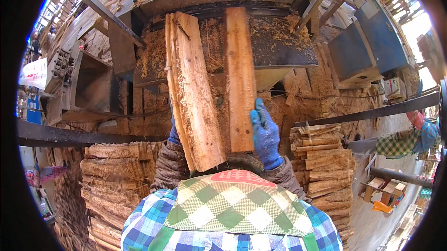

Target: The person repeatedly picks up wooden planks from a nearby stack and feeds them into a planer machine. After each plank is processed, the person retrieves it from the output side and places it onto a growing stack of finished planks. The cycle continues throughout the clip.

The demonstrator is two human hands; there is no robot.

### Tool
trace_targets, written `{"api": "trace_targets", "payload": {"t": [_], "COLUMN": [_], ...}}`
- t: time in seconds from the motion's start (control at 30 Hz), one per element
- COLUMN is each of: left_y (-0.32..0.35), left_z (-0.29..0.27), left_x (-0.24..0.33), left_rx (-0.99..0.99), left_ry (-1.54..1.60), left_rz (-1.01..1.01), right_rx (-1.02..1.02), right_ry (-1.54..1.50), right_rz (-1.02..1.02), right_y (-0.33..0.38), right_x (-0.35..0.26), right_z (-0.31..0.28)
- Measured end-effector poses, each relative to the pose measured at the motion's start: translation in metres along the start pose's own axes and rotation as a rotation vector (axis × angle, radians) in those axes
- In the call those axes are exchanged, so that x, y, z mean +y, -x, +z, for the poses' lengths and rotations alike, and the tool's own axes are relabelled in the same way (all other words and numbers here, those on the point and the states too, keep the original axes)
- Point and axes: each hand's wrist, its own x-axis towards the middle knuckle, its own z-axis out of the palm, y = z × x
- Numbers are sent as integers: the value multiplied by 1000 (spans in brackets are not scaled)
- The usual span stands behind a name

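Rough wood slab (193,93) and smoother plank (240,79) stand at frame centre, their upper ends on the sawdust-covered machine table (279,41). Right hand (264,134) closed on the plank's edge; left hand (173,132), mostly hidden, apparently grips the slab. Both pieces appear only partly fed in; cut stacks (326,167) lie alongside.

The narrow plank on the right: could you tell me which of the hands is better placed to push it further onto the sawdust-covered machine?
Right, probably. The right hand already grips the narrow plank at its near edge, while the left hand is mostly hidden behind the rough slab.
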Motion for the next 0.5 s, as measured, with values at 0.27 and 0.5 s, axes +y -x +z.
{"api": "trace_targets", "payload": {"t": [0.27,0.5], "left_y": [-16,-19], "left_z": [-1,-2], "left_x": [14,10], "left_rx": [-5,39], "left_ry": [-25,-2], "left_rz": [40,53], "right_rx": [-71,7], "right_ry": [-125,57], "right_rz": [88,75], "right_y": [-47,-79], "right_x": [-25,-12], "right_z": [-28,-20]}}
